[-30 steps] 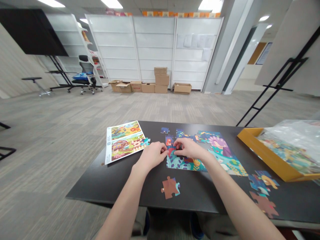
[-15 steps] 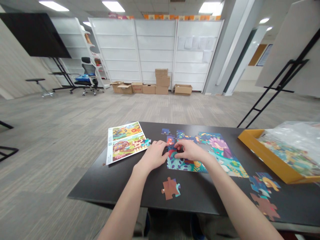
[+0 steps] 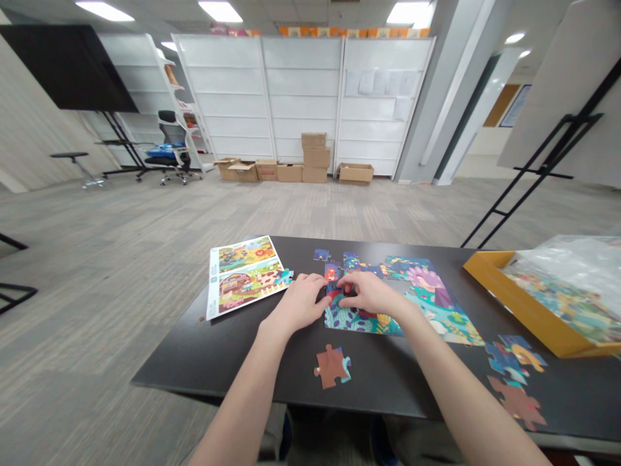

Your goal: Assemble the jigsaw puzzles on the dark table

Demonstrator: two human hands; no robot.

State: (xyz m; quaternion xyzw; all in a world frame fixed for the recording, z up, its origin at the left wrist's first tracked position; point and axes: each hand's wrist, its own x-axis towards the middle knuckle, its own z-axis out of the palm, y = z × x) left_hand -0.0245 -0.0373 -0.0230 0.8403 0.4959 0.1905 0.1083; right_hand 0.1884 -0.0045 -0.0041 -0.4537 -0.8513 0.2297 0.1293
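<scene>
Head view is showing a dark table [image 3: 233, 362] with both bare hands meeting over the left edge of a partly assembled jigsaw puzzle [image 3: 427, 304]. The left hand [image 3: 301, 303] is lying palm down with its fingers curled loosely together, fingertips touching the puzzle's left border beside a red and blue piece [image 3: 332, 279]. The right hand [image 3: 369, 292] is resting on the puzzle just to the right, its fingers bent and drawn together over that same piece; whether it is pinching the piece or only pressing on it cannot be told. That piece is sitting at the upper left corner of the assembled part, between the two hands. A printed picture sheet [image 3: 242, 275] is lying to the left of the hands, near but apart from them. A loose brown and teal piece [image 3: 332, 366] is lying nearer the table's front edge, well clear of both hands. More loose pieces [image 3: 515, 356] are lying at the right, below a yellow box tray [image 3: 524, 310] that is holding a clear plastic bag [image 3: 577, 265].
</scene>
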